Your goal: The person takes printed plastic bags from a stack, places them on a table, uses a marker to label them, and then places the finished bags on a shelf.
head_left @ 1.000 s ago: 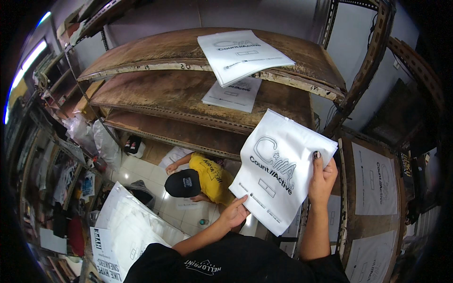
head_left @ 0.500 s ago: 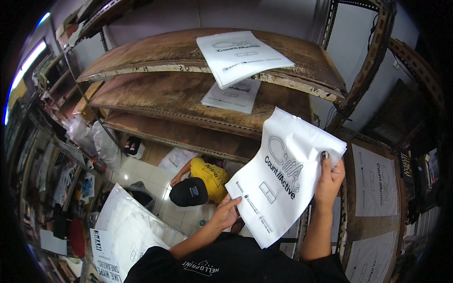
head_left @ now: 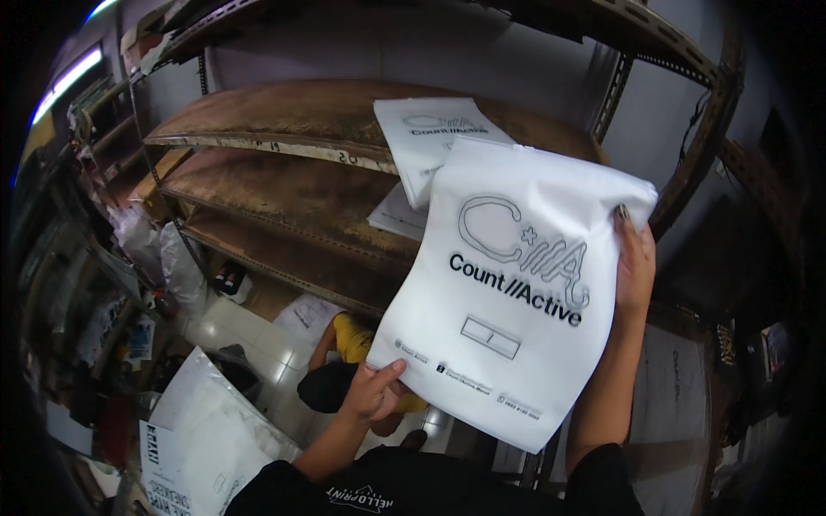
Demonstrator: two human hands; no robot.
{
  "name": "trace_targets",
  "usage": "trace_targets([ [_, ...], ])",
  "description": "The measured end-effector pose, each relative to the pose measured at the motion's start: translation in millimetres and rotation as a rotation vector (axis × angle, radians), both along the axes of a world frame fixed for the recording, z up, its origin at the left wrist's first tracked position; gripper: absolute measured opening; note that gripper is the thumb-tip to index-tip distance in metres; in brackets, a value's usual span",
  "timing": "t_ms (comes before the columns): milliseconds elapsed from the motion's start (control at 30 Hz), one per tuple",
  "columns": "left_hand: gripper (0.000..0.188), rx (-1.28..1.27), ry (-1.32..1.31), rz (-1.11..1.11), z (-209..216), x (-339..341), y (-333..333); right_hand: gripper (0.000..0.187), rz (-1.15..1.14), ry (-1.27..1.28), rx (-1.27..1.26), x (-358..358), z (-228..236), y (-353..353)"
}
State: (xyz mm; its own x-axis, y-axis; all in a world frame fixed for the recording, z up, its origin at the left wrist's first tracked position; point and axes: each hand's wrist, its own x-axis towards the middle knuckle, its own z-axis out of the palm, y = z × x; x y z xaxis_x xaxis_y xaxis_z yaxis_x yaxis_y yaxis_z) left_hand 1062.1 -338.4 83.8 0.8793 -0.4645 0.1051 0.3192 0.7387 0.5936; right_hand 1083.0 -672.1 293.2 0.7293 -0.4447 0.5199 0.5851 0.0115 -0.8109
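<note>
A white plastic bag (head_left: pixel 508 288), printed with black lettering and an outlined logo, is spread out in front of me; layered edges at its top suggest several bags together. My left hand (head_left: pixel 376 391) pinches its lower left corner between thumb and fingers. At the upper right edge, my right hand (head_left: pixel 635 258) grips it with the thumb on the front. Behind it, a stack of similar white bags (head_left: pixel 422 129) overhangs the front edge of the wooden shelf (head_left: pixel 258 112). More white bags (head_left: pixel 396 213) lie one shelf lower, partly covered by the held ones.
Below left, a person in a yellow shirt and dark cap (head_left: pixel 327 385) crouches on the tiled floor (head_left: pixel 249 331). Large clear-wrapped white bundles (head_left: pixel 215 421) stand at my left. Metal shelf posts (head_left: pixel 714 129) rise at the right, and more printed sheets (head_left: pixel 675 378) lie there.
Both hands have lifted the bags toward the shelf, so they now overlap the stacks behind. The bags face me more squarely. My view has shifted, and the crouching person is more hidden.
</note>
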Motion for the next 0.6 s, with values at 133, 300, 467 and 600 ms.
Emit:
trace_targets([
  [133,0.039,0.096,-0.117,0.181,55,35,-2,0.027,0.171,0.123,-0.038,104,30,-26],
  [300,0.028,0.202,-0.267,0.289,123,108,-12,0.031,0.263,0.256,-0.086,226,88,-28],
  [467,0.030,0.165,-0.314,0.308,177,189,-41,0.042,0.201,0.293,-0.251,338,146,-44],
  [600,0.032,0.174,-0.244,0.257,176,235,-68,0.056,0.033,0.565,-0.589,388,133,-58],
])
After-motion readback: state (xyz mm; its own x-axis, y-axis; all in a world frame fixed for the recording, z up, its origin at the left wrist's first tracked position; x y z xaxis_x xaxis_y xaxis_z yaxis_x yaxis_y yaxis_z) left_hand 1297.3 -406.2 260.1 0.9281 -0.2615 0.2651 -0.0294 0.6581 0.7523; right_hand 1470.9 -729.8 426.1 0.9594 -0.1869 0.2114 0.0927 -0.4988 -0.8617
